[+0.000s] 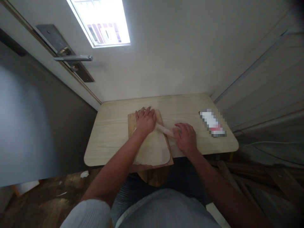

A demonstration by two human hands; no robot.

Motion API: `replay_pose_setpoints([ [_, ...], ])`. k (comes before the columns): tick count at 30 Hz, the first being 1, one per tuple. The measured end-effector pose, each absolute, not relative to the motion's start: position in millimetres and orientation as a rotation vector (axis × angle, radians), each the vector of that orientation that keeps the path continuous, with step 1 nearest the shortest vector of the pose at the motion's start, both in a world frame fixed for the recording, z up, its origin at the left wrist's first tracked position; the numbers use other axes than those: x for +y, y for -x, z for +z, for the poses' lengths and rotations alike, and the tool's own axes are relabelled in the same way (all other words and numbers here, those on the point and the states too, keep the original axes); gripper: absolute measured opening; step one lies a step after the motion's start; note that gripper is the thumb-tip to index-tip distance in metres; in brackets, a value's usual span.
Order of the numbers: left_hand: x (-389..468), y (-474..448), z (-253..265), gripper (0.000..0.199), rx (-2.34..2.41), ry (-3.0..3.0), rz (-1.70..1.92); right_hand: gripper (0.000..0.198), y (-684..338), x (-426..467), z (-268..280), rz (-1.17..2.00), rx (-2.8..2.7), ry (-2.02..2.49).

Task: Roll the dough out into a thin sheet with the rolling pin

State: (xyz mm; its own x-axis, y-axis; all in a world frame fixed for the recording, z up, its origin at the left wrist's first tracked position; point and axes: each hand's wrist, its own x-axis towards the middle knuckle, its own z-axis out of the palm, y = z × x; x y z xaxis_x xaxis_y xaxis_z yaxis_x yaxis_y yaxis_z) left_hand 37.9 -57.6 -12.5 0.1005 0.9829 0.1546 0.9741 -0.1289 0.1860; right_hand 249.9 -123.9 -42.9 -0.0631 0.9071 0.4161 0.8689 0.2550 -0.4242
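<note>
A pale, flat sheet of dough (154,148) covers most of a wooden board (131,122). My left hand (146,121) lies palm down over the board's far part, its fingers stretched out and slightly apart. From beside that hand a rolling pin (165,129) slants to the right across the dough and past the board's edge. Its left end is hidden by my left hand. My right hand (186,137) has its fingers curled at the pin's right end. A bit of a metal ring (142,110) shows by my left fingertips.
The board lies on a small light-wood table (109,133). A pixelated flat object, perhaps a phone (213,123), rests at the right. Behind stands a white door with a metal handle (73,58) and a window. Wooden planks (249,177) lie below, right.
</note>
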Motion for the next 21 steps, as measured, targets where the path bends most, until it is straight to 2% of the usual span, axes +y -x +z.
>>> replay_pose_setpoints([
  [13,-162,7,-9,0.054,2.056,-2.286,0.453,0.029,-231,-184,-49,0.267,-2.065,1.412],
  [21,-166,21,-6,0.046,1.978,-2.317,0.491,0.025,-199,-226,-32,0.229,-2.104,1.462],
])
